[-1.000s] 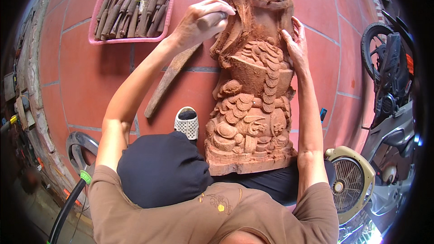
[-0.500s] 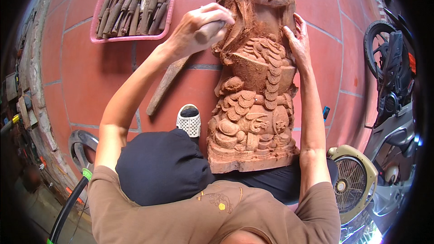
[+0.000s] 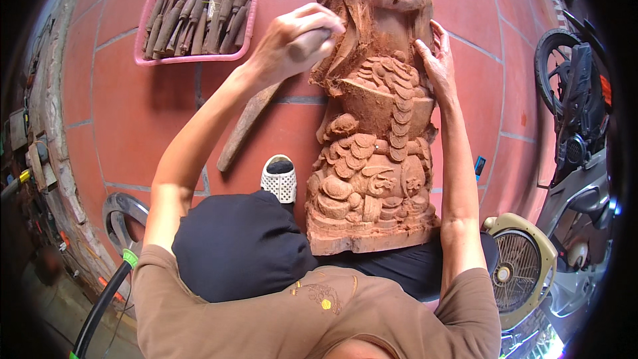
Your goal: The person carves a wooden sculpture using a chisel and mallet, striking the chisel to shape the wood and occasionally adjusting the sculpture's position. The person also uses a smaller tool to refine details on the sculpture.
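Right of the frame's centre, the carving (image 3: 375, 126) is laid. Above centre, a handle (image 3: 307, 47) is grasped by the left hand (image 3: 278, 41). The carving's right edge is touched by the right hand (image 3: 439, 63), its fingers unclenched. At upper left, tools (image 3: 198, 18) are held in a basket (image 3: 189, 59).

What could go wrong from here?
1. The round-handled tool in the left hand could slip and gouge the carved wooden sculpture; its working end can't be made out.
2. A stray stroke might reach the right hand, resting against the sculpture's side.
3. The wooden stick, lying near the white perforated clog, might get underfoot.
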### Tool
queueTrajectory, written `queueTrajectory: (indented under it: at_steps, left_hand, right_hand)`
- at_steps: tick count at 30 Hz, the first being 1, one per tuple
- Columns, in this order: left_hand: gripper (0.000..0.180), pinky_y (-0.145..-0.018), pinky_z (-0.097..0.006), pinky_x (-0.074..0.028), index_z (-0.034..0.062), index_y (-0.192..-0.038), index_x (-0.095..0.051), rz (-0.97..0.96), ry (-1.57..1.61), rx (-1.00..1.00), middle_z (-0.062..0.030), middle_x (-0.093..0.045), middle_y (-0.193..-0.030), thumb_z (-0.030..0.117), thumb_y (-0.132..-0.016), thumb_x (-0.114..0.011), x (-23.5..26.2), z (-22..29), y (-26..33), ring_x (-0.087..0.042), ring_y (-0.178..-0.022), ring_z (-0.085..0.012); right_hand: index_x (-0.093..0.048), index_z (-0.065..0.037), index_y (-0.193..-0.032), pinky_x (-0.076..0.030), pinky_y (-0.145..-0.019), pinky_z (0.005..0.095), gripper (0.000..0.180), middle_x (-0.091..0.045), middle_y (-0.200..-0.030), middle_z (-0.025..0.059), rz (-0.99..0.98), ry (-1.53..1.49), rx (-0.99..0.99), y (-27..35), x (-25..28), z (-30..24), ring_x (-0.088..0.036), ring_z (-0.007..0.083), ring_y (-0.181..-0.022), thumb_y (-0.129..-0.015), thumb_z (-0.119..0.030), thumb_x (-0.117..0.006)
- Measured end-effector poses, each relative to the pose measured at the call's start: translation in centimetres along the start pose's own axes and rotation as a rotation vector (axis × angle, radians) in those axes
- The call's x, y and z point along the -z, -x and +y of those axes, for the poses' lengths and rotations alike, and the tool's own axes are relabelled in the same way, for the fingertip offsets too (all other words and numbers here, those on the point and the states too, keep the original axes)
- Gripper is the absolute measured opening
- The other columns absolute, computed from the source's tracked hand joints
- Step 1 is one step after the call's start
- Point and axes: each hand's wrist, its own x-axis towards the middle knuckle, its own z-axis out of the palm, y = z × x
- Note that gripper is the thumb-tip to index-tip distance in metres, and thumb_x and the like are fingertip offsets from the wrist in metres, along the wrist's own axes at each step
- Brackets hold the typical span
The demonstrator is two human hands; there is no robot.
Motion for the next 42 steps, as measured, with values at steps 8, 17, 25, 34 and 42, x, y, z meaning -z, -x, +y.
queueTrajectory:
  at_steps: [8,17,25,34,42]
  left_hand:
    - [0.023,-0.080,-0.035,-0.056,0.0023,-0.095,-0.065,-0.221,0.203,0.278,-0.0123,-0.068,-0.101,-0.007,-0.074,-0.064,0.7,3.9,5.8,-0.067,-0.096,-0.0268]
    - [0.008,-0.074,-0.025,-0.052,-0.0014,-0.089,-0.069,0.351,0.420,0.421,-0.0077,-0.069,-0.101,0.000,-0.084,-0.064,-1.8,-5.8,0.4,-0.065,-0.085,-0.0122]
    - [0.012,-0.075,-0.028,-0.053,0.0000,-0.093,-0.068,0.118,0.372,0.329,-0.0086,-0.068,-0.097,-0.002,-0.081,-0.065,-1.7,-2.9,5.7,-0.066,-0.083,-0.0159]
    - [0.014,-0.078,-0.032,-0.054,-0.0014,-0.094,-0.067,0.303,0.073,0.217,-0.0109,-0.069,-0.101,-0.001,-0.080,-0.068,-2.3,-5.8,1.6,-0.067,-0.090,-0.0220]
    - [0.008,-0.076,-0.031,-0.054,-0.0016,-0.088,-0.067,-0.103,0.242,0.326,-0.0098,-0.068,-0.098,-0.002,-0.081,-0.066,-0.9,-3.0,5.8,-0.067,-0.087,-0.0188]
  right_hand:
    - [-0.041,-0.008,-0.143,-0.031,-0.114,0.0442,0.060,-0.043,-0.147,0.0190,-0.002,-0.008,0.010,-0.1,0.2,0.5,-0.038,0.0331,-0.138,-0.089,-0.016,-0.066]
    - [-0.040,-0.008,-0.144,-0.031,-0.114,0.0433,0.060,-0.044,-0.146,0.0168,-0.007,0.007,0.002,-0.1,-0.3,0.1,-0.039,0.0310,-0.137,-0.090,-0.015,-0.066]
    - [-0.039,-0.007,-0.145,-0.034,-0.113,0.0398,0.060,-0.044,-0.145,0.0166,-0.001,0.056,-0.034,0.4,0.4,-0.7,-0.041,0.0272,-0.135,-0.092,-0.013,-0.065]
    - [-0.039,-0.007,-0.145,-0.029,-0.115,0.0420,0.060,-0.042,-0.147,0.0168,-0.030,0.006,0.001,0.1,-0.4,-0.3,-0.038,0.0290,-0.138,-0.091,-0.015,-0.066]
    - [-0.039,-0.008,-0.145,-0.028,-0.116,0.0428,0.060,-0.041,-0.149,0.0176,-0.019,-0.044,-0.035,0.3,0.4,-0.4,-0.036,0.0310,-0.139,-0.091,-0.016,-0.065]
